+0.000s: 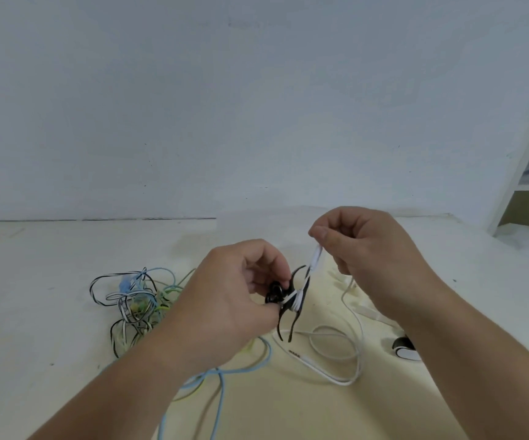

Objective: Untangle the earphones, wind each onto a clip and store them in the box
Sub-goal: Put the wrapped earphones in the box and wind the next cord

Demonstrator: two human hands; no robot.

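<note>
I stand beside and see the left hand (pixel 234 300) closed around the black clip (pixel 294 276), with thumb and fingers pinching it at its left side. The right hand (pixel 371 258), just above and right of the clip, pinches a stretch of the white earphone cable (pixel 361 331) between thumb and forefinger. A few turns of this cable already lie across the middle of the clip. The rest hangs down and lies in loose loops on the table (pixel 34 281), below and right of the clip. I judge the step is the winding, and it is at the beginning. To do it well, I think the right hand should hold the cable lightly tight and lay each turn beside the last one, between the arms of the clip. The left hand should hold the clip steady, or turn it a little. The loose loops can catch each other, so it is better to feed them slowly. Left of the clip waits a tangle of coloured earphones (pixel 136 300), not yet separated. I see no box.
</note>
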